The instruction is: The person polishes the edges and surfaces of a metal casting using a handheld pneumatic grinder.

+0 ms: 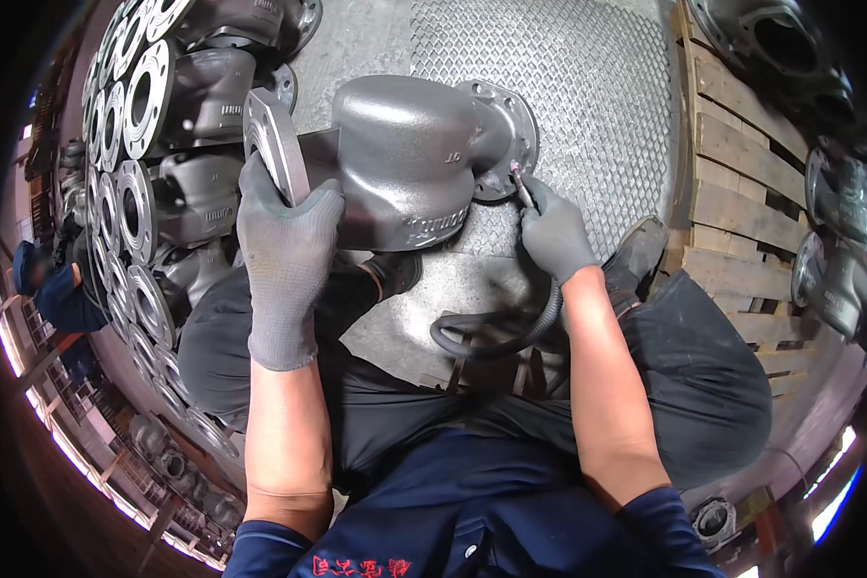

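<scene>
Item: hose (496, 337), black, looping at lower centre up into the right hand (554, 231).
Right hand: gloved, fingers closed on a slim grinding tool (522, 183), tip at the right flange (506, 130).
Left hand (284, 241): clasped over the left flange (275, 144).
Valve casting (405, 159): upper centre, long axis left-to-right.
Far left: stacked castings (144, 144).

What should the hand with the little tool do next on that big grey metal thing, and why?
Probably slide the tool tip a little further along the round flange. The right hand holds it like a pen against that rim, its hose trailing behind, while the left hand grips the other flange, steadying the valve casting.
</scene>
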{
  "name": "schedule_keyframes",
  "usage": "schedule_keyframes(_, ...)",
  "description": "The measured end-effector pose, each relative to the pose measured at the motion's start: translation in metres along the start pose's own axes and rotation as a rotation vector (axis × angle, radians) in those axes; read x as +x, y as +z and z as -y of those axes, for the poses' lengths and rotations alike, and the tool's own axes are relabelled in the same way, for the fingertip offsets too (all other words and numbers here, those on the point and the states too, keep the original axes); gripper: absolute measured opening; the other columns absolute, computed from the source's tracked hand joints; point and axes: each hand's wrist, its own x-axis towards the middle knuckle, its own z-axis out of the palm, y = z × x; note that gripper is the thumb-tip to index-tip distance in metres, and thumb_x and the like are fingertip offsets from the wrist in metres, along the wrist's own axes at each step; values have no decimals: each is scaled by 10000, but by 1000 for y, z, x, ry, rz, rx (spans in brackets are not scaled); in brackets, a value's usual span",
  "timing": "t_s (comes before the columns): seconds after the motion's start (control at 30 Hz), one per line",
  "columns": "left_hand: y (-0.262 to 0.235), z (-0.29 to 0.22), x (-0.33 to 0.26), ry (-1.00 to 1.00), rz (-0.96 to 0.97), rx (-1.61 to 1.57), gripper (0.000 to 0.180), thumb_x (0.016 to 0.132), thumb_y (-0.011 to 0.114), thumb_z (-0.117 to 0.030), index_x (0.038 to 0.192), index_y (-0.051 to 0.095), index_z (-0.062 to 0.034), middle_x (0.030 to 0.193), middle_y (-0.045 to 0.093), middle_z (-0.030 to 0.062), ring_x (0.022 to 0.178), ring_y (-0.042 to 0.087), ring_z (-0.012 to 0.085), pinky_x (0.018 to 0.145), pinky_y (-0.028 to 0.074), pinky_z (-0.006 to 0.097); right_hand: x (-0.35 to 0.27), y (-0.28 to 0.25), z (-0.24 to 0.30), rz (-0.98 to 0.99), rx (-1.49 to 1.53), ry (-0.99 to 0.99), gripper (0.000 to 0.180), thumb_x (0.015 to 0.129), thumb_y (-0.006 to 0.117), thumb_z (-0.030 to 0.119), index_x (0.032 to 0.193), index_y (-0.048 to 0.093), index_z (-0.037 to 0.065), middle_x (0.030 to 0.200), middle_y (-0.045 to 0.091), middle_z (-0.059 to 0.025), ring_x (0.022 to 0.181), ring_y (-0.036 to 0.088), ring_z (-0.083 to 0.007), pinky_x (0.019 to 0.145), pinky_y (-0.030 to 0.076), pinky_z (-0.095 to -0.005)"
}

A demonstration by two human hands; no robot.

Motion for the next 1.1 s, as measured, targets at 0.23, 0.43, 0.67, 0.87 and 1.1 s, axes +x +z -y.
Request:
schedule_keyframes(0.23, 1, -1, -3, 11, -23, -11, 486, 806, 728, -120, 1217, 575, 90, 989, 695, 179, 889, 679, 234, 854, 551, 382, 5, 7, 1, -76, -25, -24, 546, 946, 568, 79, 1490, 607, 111, 1228, 719, -287, 1150, 681, -475, 1023, 539, -510)
schedule_keyframes(0.43, 4, -1, -2, -23, -30, -39, 472, 802, 726, -120, 1191, 575, 101, 957, 694, 185, 863, 677, 233, 827, 554, 376, 0, 8, 10, -57, -29, -26, 537, 963, 554, 82, 1497, 601, 103, 1181, 724, -308, 1110, 696, -481, 997, 543, -520)
schedule_keyframes(0.67, 3, 4, 5, -36, -23, -25, 429, 794, 722, -124, 1129, 578, 102, 891, 689, 168, 807, 662, 231, 785, 549, 379, -2, -7, -10, -98, -8, -98, 499, 964, 565, 96, 1458, 622, 62, 1263, 725, -259, 1154, 696, -453, 1029, 542, -494)
schedule_keyframes(0.87, 2, -10, 1, -117, 8, -110, 435, 805, 742, -99, 1154, 577, 103, 906, 701, 124, 804, 650, 156, 774, 547, 331, -9, -14, 0, -75, -10, -51, 501, 958, 546, 84, 1453, 624, 83, 1237, 725, -267, 1141, 691, -465, 1020, 543, -511)
schedule_keyframes(1.1, -5, -16, -20, 5, 202, -177, 866, 771, 798, -85, 1516, 397, 99, 1147, 688, 198, 1008, 682, 217, 920, 552, 342, -20, -18, -16, -121, 3, -70, 499, 976, 591, 107, 1474, 616, 85, 1334, 714, -225, 1211, 695, -417, 1044, 545, -447)
